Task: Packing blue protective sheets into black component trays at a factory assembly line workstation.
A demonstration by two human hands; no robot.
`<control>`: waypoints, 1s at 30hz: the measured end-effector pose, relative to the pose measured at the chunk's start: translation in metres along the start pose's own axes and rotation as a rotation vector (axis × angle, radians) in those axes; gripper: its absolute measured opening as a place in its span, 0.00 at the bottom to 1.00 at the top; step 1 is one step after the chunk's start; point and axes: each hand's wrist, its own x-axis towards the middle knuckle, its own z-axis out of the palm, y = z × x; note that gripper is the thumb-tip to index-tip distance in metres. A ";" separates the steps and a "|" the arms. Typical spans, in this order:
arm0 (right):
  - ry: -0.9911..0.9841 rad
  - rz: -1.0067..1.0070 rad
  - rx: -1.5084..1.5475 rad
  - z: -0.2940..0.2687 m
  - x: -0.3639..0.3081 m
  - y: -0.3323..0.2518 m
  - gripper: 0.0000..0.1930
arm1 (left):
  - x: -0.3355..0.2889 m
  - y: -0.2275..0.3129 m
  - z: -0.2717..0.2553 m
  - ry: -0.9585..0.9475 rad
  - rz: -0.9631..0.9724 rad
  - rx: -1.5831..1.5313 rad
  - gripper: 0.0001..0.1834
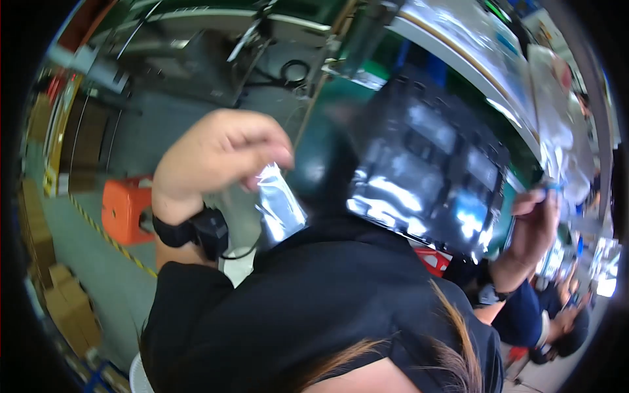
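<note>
My left hand is raised at the left of the green work surface, its fingers closed in a pinch. From them hangs a small shiny, clear plastic packet; its contents do not show. In front of me lies a black plastic tray with moulded compartments and glossy reflections. My right hand is beyond the tray's right side, its fingers bent together next to the end of some clear plastic bags. A small bluish spot shows at those fingertips, too blurred to name.
An orange stool stands on the floor at left, near yellow-black floor tape. Cardboard boxes are stacked at lower left. A coiled black cable lies at the back. Another person sits at lower right.
</note>
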 end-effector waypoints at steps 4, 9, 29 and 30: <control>0.161 -0.026 0.120 -0.081 0.024 -0.016 0.11 | -0.051 -0.098 -0.065 0.385 -0.376 0.000 0.10; 0.114 0.081 -0.092 -0.063 0.025 -0.018 0.10 | -0.088 -0.300 -0.063 0.726 -0.871 0.120 0.11; 0.271 -0.021 -0.361 -0.001 0.019 0.018 0.11 | -0.019 -0.229 -0.063 0.834 -0.185 -0.300 0.15; 0.300 -0.046 -0.375 0.000 0.014 0.020 0.11 | -0.010 -0.207 -0.063 0.805 -0.154 -0.276 0.15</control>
